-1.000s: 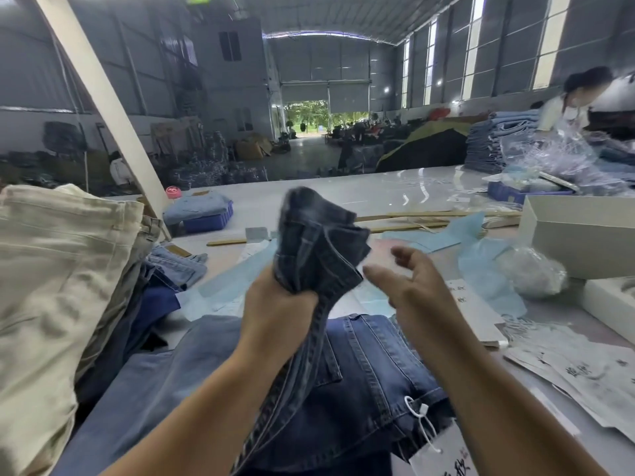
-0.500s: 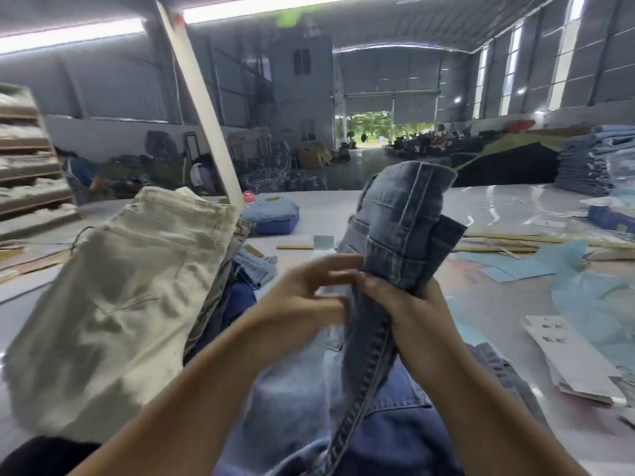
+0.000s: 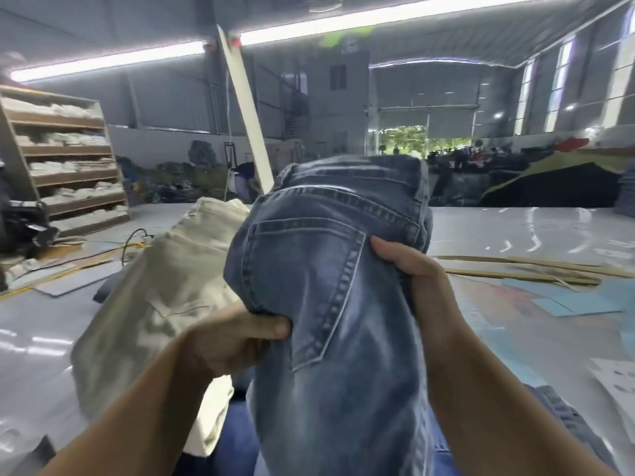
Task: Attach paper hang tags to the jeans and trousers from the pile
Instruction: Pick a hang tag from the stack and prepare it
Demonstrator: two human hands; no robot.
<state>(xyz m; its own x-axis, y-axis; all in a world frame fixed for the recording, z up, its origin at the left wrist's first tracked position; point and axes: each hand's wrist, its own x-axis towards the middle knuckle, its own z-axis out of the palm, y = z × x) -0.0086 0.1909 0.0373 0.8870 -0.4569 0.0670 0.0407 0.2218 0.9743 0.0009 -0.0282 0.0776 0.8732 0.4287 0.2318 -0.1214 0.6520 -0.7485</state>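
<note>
While both hands lift them up off the table, the blue jeans [image 3: 330,304] hang close in front, back pocket showing. The left hand [image 3: 233,341] squeezes a fold at the left edge, thumb on top. The right hand [image 3: 412,269] has its fingers curled tight round the right edge. Just behind, to the left, lie cream trousers [image 3: 165,290] on the shiny white table [image 3: 515,228]. Blue paper sheets [image 3: 577,304] and long wooden sticks [image 3: 515,269] lie on the right. Far off stands a shelf [image 3: 62,159] full of folded cloth.
</note>
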